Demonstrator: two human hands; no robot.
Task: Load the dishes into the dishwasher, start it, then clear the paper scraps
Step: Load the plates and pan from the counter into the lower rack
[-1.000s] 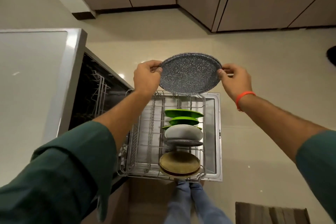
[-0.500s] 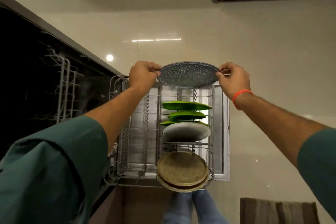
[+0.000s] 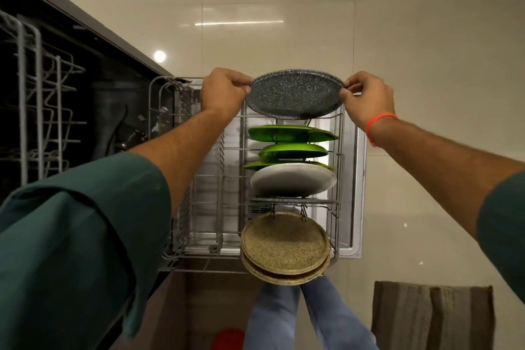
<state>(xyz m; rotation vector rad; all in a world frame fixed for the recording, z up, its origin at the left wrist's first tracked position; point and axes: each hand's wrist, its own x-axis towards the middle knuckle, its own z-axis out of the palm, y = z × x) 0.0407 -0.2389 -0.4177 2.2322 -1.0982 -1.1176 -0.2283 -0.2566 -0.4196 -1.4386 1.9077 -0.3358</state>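
The grey speckled plate (image 3: 295, 94) is held at the far end of the pulled-out lower rack (image 3: 199, 207), tilted with its face toward the camera and its lower edge at the level of the rack's far wires; whether it touches them cannot be told. The left hand (image 3: 223, 92) pinches the plate's left rim between thumb and curled fingers, and the right hand (image 3: 369, 99) pinches the right rim in the same manner; an orange wristband (image 3: 379, 125) sits on the right wrist. Nearer the camera, in the same right-hand row of the rack, stand three green plates (image 3: 289, 133), one behind the other. Next comes a white plate (image 3: 292, 182), then a second grey speckled plate (image 3: 292, 201) seen edge-on. Two tan speckled plates (image 3: 284, 244) stand at the near end, stacked closely and overhanging the rack's front edge. The left section of the rack shows only bare wire. The rack rests above the open dishwasher door (image 3: 358, 193), whose steel inner panel is visible at the right. The dark dishwasher interior (image 3: 99, 79) lies to the left, with an upper wire rack (image 3: 37, 94) inside it. Both forearms emerge from dark green sleeves (image 3: 85, 236). Below the rack, legs in blue jeans (image 3: 284, 315) are visible, a striped brown mat (image 3: 431, 318) lies on the glossy beige floor (image 3: 426, 37), and a red object (image 3: 228, 339) shows at the bottom edge.
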